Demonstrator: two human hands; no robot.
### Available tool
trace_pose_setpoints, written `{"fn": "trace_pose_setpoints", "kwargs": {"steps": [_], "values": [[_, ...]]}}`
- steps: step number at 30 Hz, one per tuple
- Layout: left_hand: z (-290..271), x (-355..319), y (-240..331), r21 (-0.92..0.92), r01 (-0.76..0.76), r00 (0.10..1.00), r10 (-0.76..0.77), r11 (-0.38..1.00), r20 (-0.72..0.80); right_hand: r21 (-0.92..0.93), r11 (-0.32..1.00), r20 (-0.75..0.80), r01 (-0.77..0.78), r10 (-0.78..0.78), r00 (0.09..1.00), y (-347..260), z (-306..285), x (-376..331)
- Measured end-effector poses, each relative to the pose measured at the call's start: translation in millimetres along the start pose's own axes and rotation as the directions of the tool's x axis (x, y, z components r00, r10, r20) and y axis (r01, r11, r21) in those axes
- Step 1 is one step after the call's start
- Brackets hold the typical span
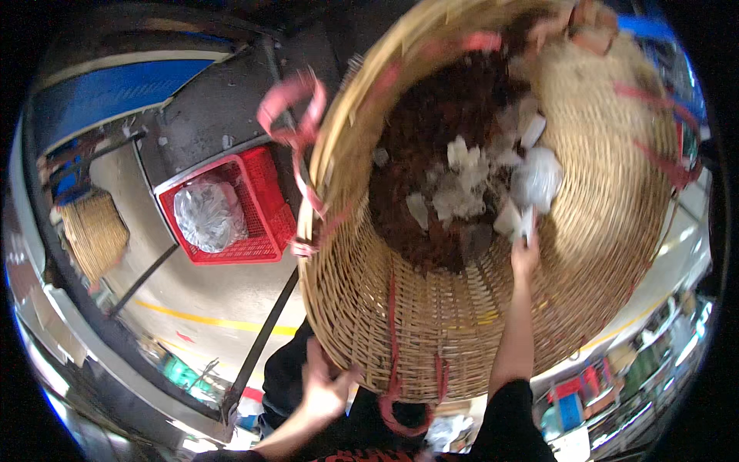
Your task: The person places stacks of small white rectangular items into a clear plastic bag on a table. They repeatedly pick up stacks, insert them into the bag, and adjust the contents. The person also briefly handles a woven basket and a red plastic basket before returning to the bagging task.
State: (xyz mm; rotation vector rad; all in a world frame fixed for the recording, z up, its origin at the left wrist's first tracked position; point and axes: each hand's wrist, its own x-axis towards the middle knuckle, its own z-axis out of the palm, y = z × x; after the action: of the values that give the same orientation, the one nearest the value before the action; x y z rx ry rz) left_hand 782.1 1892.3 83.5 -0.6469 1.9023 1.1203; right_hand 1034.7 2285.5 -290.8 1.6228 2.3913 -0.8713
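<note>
The right hand (526, 250) reaches into the big woven basket (462, 323), fingers pinched on a clear plastic bag (536, 179) lying among pale scraps (462, 185) on dark red-brown stuff (431, 131). The left hand (323, 381) grips the basket's near rim. A red crate (262, 185) sits left of the basket.

Around the right hand (525, 254) the basket (431, 323) walls close in; only its wide mouth stays open above the chips (431, 185).
</note>
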Motion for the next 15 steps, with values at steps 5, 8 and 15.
{"fn": "trace_pose_setpoints", "kwargs": {"steps": [5, 8, 15], "values": [[-73.0, 132.8, -34.3, 0.041, 0.038, 0.949, -0.023, 0.998, -0.314, 0.177, 0.976, -0.005, -0.129, 0.132, 0.991, 8.4, -82.2, -53.6], [-68.2, 288.0, -22.7, -0.092, -0.438, 0.794, 0.337, 0.894, -0.506, 0.146, 0.967, 0.035, -0.208, 0.205, 0.978, -13.0, -115.9, -89.8], [28.1, 510.3, 50.0, 0.798, -0.283, 0.948, 0.281, 0.532, 0.149, 0.279, 0.875, 0.303, -0.396, 0.311, 0.901, -93.0, -148.9, -168.2]]}}
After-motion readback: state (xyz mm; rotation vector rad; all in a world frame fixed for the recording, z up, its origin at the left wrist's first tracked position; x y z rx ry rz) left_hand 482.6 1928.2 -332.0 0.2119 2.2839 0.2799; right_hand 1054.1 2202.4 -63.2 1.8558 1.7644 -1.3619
